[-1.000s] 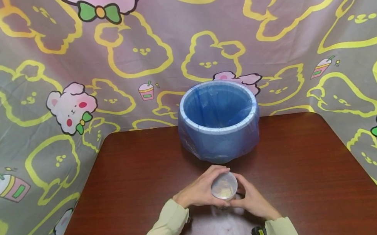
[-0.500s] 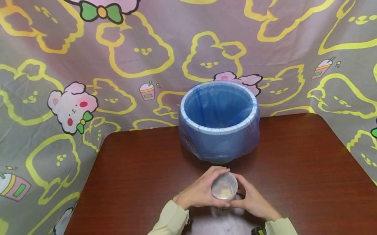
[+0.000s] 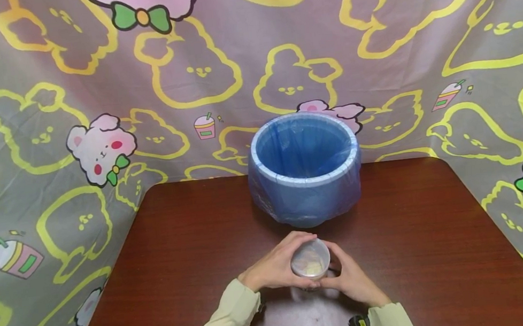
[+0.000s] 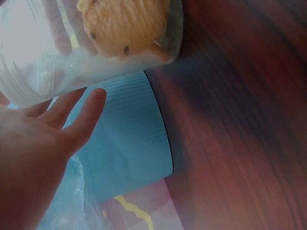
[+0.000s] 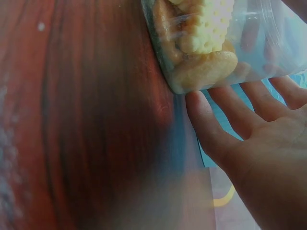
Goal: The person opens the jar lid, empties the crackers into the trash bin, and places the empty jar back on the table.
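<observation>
A clear jar (image 3: 310, 260) with a round lid stands upright between my two hands, close to the table's near middle. My left hand (image 3: 277, 264) curls round its upper part from the left, fingers on the far side and thumb toward me. From the right, my right hand (image 3: 351, 276) grips the jar's side with thumb and fingers. Through the wall in the left wrist view shows a golden-brown cookie (image 4: 124, 26). The right wrist view shows a pale, dimpled cracker (image 5: 206, 31) and a brown, rounded cookie (image 5: 206, 69) at the bottom.
A blue bin (image 3: 307, 201) lined with a thin blue plastic bag stands behind the hands, near the back edge of the brown wooden table (image 3: 187, 236). A curtain (image 3: 209, 40) with yellow cartoon outlines hangs around the back and both sides.
My left hand and the jar's top have shifted very slightly to the left. Both hands keep their grip, and the bin stays in place.
</observation>
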A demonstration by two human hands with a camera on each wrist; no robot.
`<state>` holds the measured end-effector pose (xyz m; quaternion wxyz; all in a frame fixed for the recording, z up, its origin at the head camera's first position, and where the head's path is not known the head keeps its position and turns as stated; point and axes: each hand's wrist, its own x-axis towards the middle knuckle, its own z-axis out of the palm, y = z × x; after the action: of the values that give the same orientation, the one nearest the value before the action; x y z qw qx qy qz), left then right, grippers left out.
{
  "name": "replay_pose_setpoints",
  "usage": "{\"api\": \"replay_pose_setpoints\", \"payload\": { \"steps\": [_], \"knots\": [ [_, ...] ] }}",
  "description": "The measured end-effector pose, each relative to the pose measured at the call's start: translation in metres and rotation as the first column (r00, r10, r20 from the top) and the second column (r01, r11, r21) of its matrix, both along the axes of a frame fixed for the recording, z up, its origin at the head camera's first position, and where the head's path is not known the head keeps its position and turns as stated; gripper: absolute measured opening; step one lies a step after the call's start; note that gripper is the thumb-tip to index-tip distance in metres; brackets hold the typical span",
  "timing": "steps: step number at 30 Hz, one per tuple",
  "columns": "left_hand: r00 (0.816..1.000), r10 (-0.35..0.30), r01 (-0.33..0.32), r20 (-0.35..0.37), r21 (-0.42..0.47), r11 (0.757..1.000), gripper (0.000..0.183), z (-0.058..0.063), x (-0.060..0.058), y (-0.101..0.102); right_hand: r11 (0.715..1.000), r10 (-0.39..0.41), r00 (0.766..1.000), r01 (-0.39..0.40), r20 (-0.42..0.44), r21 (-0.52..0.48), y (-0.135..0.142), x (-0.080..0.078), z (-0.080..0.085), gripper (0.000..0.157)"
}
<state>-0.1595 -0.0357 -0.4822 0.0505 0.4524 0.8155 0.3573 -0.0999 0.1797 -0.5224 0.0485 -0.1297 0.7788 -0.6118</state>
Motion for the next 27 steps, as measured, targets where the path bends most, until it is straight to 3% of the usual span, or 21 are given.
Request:
{"api": "replay_pose_setpoints", "payload": {
  "steps": [9,19,27],
  "knots": [
    [1.000,0.016,-0.016,0.013,-0.002,1.000,0.092,0.000,0.000,-0.007,0.999,-0.007,0.999,0.009,0.050,-0.039,-0.002,0.002,0.003,0.085],
    [0.999,0.032,-0.032,0.009,0.001,0.999,0.091,0.000,0.001,-0.015,0.999,-0.003,0.999,0.005,0.037,-0.040,-0.002,0.002,0.003,0.084],
    [0.999,0.024,-0.024,-0.034,0.018,1.000,0.087,-0.002,-0.001,-0.019,0.999,-0.001,0.999,0.003,0.047,-0.038,-0.003,0.001,0.003,0.086]
  ]
}}
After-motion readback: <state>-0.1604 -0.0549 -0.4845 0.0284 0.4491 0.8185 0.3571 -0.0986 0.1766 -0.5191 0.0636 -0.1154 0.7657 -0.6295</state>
